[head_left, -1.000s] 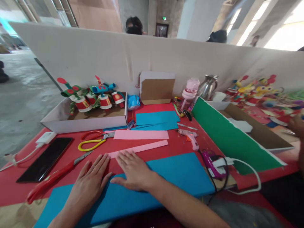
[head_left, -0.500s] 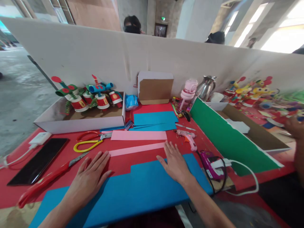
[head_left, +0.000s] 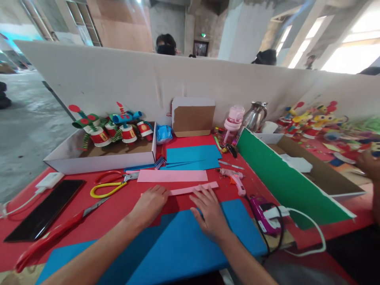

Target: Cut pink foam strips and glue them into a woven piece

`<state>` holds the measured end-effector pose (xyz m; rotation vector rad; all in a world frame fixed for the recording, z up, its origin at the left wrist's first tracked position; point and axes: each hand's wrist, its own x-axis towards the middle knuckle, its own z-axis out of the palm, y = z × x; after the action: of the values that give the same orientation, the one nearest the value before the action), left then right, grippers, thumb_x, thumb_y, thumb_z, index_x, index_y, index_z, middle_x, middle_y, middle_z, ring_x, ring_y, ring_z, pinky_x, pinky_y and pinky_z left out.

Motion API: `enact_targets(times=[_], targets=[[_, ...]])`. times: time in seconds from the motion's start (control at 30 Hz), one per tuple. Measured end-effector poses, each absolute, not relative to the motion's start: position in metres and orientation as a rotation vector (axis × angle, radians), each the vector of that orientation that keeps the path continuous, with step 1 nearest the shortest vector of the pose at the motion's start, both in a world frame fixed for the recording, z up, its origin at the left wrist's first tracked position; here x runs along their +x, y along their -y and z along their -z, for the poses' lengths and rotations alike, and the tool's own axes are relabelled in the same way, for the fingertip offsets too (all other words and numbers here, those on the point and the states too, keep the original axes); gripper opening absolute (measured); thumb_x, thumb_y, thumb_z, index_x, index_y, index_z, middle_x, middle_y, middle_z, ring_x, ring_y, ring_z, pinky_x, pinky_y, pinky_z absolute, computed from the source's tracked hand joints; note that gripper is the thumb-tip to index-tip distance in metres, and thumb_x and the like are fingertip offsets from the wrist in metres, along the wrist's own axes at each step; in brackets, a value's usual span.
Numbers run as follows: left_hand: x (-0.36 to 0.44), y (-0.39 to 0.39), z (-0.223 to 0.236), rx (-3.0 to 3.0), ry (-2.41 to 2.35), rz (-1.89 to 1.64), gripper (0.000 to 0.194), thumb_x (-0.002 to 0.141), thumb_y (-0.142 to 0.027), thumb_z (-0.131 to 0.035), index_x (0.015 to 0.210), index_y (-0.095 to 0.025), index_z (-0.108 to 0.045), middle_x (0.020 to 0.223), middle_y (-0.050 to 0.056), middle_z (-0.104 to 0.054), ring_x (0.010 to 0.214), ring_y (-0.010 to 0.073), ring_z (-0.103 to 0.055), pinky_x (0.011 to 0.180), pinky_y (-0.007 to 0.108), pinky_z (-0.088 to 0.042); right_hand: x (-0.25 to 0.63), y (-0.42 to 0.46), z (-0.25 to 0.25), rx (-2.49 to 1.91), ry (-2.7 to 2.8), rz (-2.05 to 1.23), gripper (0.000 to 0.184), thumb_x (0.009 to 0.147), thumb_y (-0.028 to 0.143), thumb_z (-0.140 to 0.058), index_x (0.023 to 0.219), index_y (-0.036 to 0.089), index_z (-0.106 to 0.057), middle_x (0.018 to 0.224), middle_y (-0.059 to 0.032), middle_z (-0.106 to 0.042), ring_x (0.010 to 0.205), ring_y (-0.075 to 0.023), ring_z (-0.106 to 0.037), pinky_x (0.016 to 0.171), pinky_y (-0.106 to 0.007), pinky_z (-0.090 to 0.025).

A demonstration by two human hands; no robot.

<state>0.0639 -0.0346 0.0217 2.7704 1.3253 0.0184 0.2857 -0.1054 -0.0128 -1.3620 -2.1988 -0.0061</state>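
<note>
Since the earlier frame, the bare left hand [head_left: 152, 201] has moved rightward and the narrow pink paper strip [head_left: 181, 191] has shifted right on the red-covered desk [head_left: 124, 206]. It lies between the wider pink paper rectangle [head_left: 172, 175] and the broad flat blue board [head_left: 184, 245]. Left fingers curl over it; whether they pinch cannot be told. Fingers spread, the bare right hand [head_left: 209, 211] rests on it, gripping nothing. Light, even pressure should prevent creasing.

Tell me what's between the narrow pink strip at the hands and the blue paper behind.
A wider pink strip lies between the narrow strip and blue paper, in the head view.
</note>
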Motion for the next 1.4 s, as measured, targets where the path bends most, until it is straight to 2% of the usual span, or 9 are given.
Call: enact_targets(times=[0.17,0.3,0.43,0.6,0.7,0.8,0.93,1.1,1.4], targets=[[0.072,0.027,-0.039,2.718,-1.418,0.303,0.027,0.087,-0.003,-0.044,0.096,-0.011,-0.068,0.097,0.014,-0.071,0.094,0.0260,-0.065,0.075,0.032,-0.050,0.283,0.108,0.004,-1.177,2.112,0.018,0.030,0.099,0.028,-0.044,0.108,0.016,-0.070,0.114,-0.0106,-0.073,0.121,-0.0253,-0.059,0.107,-0.051,-0.046],[0.086,-0.009,-0.060,2.827,-1.509,-0.022,0.028,0.095,-0.012,-0.041,0.091,-0.015,-0.068,0.092,0.012,-0.070,0.090,0.0244,-0.065,0.075,0.034,-0.048,0.280,0.108,0.002,-1.141,2.085,-0.038,0.027,0.098,0.025,-0.045,0.102,0.017,-0.071,0.106,-0.0096,-0.075,0.111,-0.0225,-0.064,0.096,-0.040,-0.055],[0.108,-0.064,-0.067,2.987,-1.525,-0.430,0.037,0.100,-0.020,-0.032,0.106,-0.014,-0.068,0.099,0.015,-0.070,0.097,0.0282,-0.061,0.082,0.042,-0.045,0.280,0.109,0.005,-1.167,2.108,-0.073,0.027,0.098,0.023,-0.045,0.102,0.018,-0.071,0.106,-0.0099,-0.075,0.113,-0.0226,-0.064,0.094,-0.039,-0.055],[0.110,-0.088,-0.036,3.075,-1.456,-0.278,0.035,0.093,-0.009,-0.038,0.109,-0.011,-0.069,0.108,0.020,-0.069,0.108,0.0332,-0.059,0.090,0.050,-0.044,0.281,0.110,0.007,-1.220,2.134,-0.119,0.029,0.099,0.026,-0.044,0.096,0.018,-0.072,0.106,-0.0093,-0.075,0.113,-0.0235,-0.063,0.095,-0.040,-0.054],[0.088,-0.070,-0.019,3.033,-1.344,-0.360,0.032,0.093,-0.012,-0.042,0.113,-0.014,-0.067,0.120,0.018,-0.067,0.121,0.0300,-0.055,0.101,0.047,-0.041,0.280,0.108,0.006,-1.235,2.126,-0.156,0.032,0.100,0.028,-0.043,0.094,0.018,-0.072,0.105,-0.0091,-0.075,0.112,-0.0233,-0.063,0.095,-0.040,-0.053],[0.057,-0.046,-0.013,2.906,-1.275,-0.180,0.024,0.088,-0.014,-0.052,0.105,-0.016,-0.068,0.111,0.014,-0.071,0.108,0.0251,-0.063,0.095,0.038,-0.047,0.279,0.105,0.007,-1.212,2.109,-0.161,0.033,0.100,0.027,-0.042,0.093,0.017,-0.073,0.102,-0.0094,-0.076,0.109,-0.0224,-0.064,0.095,-0.039,-0.053],[0.036,-0.031,-0.013,2.806,-1.259,-0.022,0.034,0.079,-0.005,-0.051,0.105,-0.019,-0.068,0.111,0.009,-0.072,0.107,0.0222,-0.065,0.094,0.032,-0.048,0.277,0.103,0.007,-1.196,2.107,-0.149,0.035,0.100,0.027,-0.041,0.091,0.017,-0.073,0.098,-0.0098,-0.076,0.103,-0.0224,-0.066,0.092,-0.039,-0.054],[0.044,-0.031,-0.011,2.880,-1.385,0.009,0.032,0.086,-0.002,-0.041,0.096,-0.012,-0.070,0.097,0.015,-0.073,0.097,0.0249,-0.067,0.087,0.035,-0.050,0.278,0.105,0.007,-1.216,2.118,-0.123,0.035,0.100,0.026,-0.040,0.089,0.018,-0.072,0.096,-0.0098,-0.076,0.102,-0.0230,-0.067,0.090,-0.039,-0.055],[0.057,-0.031,-0.010,2.921,-1.508,-0.041,0.027,0.086,-0.005,-0.046,0.085,-0.011,-0.072,0.087,0.017,-0.073,0.089,0.0278,-0.068,0.078,0.037,-0.051,0.276,0.104,0.009,-1.242,2.130,-0.067,0.033,0.099,0.025,-0.041,0.089,0.019,-0.072,0.093,-0.0096,-0.076,0.098,-0.0223,-0.068,0.090,-0.039,-0.056]])
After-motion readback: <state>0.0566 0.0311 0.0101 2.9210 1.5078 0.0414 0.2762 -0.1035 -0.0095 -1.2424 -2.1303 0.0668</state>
